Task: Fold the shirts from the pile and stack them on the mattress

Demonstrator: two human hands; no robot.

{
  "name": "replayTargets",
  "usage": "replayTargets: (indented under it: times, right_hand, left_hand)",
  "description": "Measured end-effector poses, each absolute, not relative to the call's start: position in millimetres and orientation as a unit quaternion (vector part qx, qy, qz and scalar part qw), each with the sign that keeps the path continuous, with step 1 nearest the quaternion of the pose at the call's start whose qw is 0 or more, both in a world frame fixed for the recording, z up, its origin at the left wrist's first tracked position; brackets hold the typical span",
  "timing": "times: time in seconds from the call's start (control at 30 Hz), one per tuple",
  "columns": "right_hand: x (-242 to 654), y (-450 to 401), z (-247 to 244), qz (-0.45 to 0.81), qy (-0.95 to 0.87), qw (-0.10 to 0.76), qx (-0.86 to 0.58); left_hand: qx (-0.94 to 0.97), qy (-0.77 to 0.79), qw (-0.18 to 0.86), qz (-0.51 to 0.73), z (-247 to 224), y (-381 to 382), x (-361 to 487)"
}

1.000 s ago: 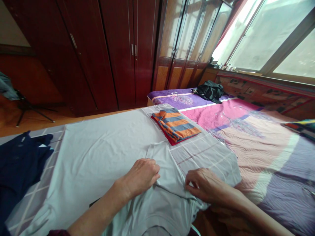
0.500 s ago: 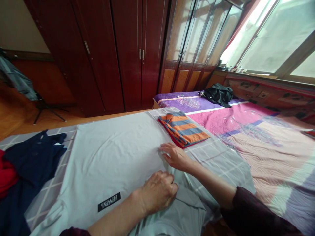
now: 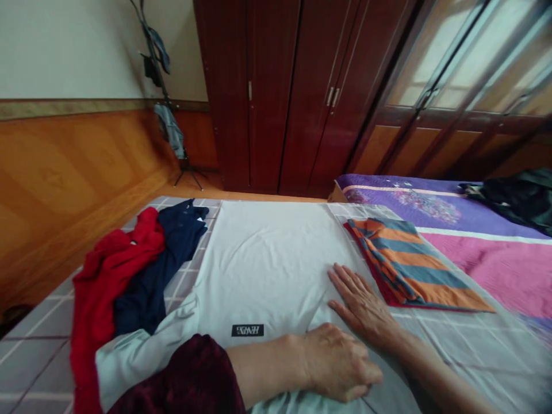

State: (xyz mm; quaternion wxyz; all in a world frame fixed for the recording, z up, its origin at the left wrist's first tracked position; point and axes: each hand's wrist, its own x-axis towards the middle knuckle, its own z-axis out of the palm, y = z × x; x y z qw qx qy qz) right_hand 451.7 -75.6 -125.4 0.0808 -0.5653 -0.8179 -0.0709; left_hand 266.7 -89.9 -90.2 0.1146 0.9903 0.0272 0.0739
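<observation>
Our pale shirt [image 3: 271,259] lies spread on the checked cloth [image 3: 470,336], beside the striped garment [image 3: 420,264]. Our right hand [image 3: 360,307] rests on its side, fingers extended, gripping nothing; our left hand [image 3: 342,362] curls, though we cannot tell whether it pinches fabric. We judge it light, limp, easily creased, best taken by seams or corners.

Pale shirt [image 3: 276,259] — spread mostly flat, lightly wrinkled; straight edge [image 3: 276,204] toward twelve o'clock, black label [image 3: 247,330] near seven, rumpled sleeve [image 3: 142,353] at eight.
</observation>
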Motion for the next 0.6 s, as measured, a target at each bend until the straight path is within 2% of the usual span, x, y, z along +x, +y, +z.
replayTargets:
  times: [0.1,0.2,0.37,0.47,0.6]
  right_hand:
    - [447,-67,-127,-0.098,-0.831,0.109,-0.537]
    - [428,-74,-125,-0.105,-0.860,0.143,-0.479]
    - [398,-105,-130,-0.093,-0.925,0.145,-0.339]
    - [390,-109,-123,-0.069,-0.927,0.161,-0.331]
    - [372,-99,-101,-0.048,-0.936,0.187,-0.294]
  left_hand:
    - [0.992,0.030,0.126,0.009,-64,-85,258]
    - [0.992,0.075,0.097,-0.004,-17,-74,227]
    - [0.942,0.330,0.049,0.030,45,-61,121]
    - [0.862,0.504,0.060,0.014,41,-69,49]
    - [0.750,0.658,0.071,-0.002,7,-99,-16]
